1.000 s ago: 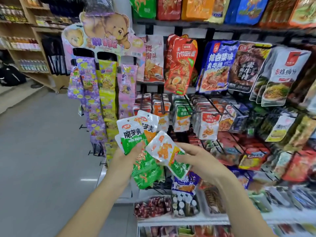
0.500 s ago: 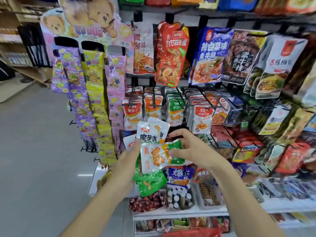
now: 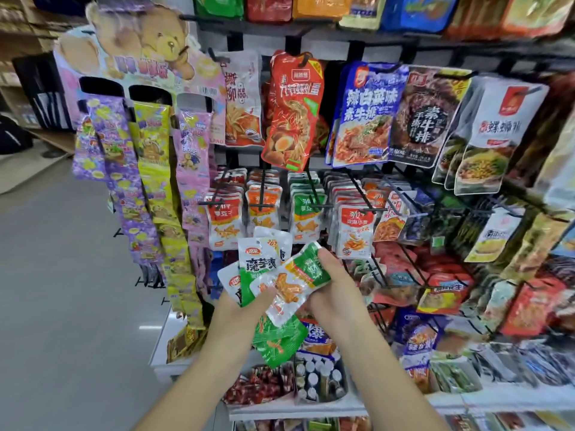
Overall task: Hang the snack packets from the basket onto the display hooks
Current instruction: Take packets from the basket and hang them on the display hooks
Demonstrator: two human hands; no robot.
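In the middle of the frame the left hand (image 3: 237, 312) holds a bunch of packets (image 3: 256, 259), partly hidden behind the one green packet (image 3: 298, 275) the right hand (image 3: 336, 286) pinches, just below the black hooks (image 3: 263, 194).

Packet-laden display hooks (image 3: 311, 206) (bins (image 3: 320, 381) on shelf (image 3: 295, 410))

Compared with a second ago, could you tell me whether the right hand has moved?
Yes. The right hand has risen slightly towards the hanging white-and-red foil packets, turning its white-and-green plastic snack packet green end up.
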